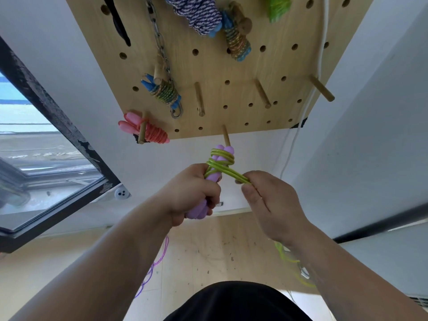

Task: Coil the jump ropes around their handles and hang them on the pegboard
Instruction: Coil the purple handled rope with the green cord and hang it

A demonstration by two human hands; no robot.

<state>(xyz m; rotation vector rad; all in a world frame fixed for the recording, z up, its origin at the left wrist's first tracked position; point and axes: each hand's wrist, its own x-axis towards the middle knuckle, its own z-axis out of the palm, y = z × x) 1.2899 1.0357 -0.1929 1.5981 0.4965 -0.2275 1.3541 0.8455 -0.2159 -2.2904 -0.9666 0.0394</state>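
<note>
Purple handles [209, 181], upright in the left hand's [188, 193] grip, sit just below a bare peg [226, 137]. Right hand [266, 198] pinches the green rope [231, 173], pulled taut rightward.

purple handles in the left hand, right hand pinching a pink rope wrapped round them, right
No, the rope is yellow-green, not pink. The head view shows the left hand gripping the purple handles, the right hand pinching that rope.

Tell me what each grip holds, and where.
Left grip holds the purple handles by their lower half; right grip pinches the green rope just past the coils.
</note>
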